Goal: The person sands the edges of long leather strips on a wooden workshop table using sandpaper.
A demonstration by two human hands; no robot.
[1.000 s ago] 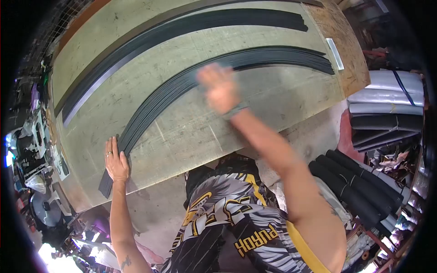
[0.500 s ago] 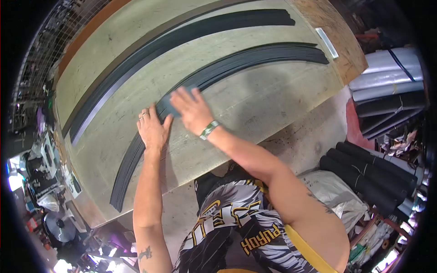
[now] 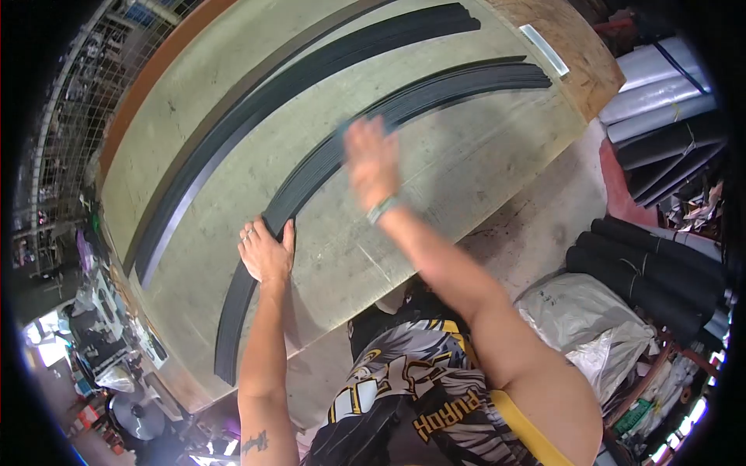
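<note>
Strips (image 3: pixel 311 175), probably bendy, best pinched edge to edge: left hand (image 3: pixel 266 255) clasps their near stretch, right hand (image 3: pixel 372 167) too blurred to tell its hold

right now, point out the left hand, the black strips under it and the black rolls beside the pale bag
Left hand (image 3: pixel 266 256): head view, back of the hand.
Black strips (image 3: pixel 311 177): head view, upper surface beyond the fingers.
Black rolls (image 3: pixel 654 280): head view, middle roll's side.
</note>
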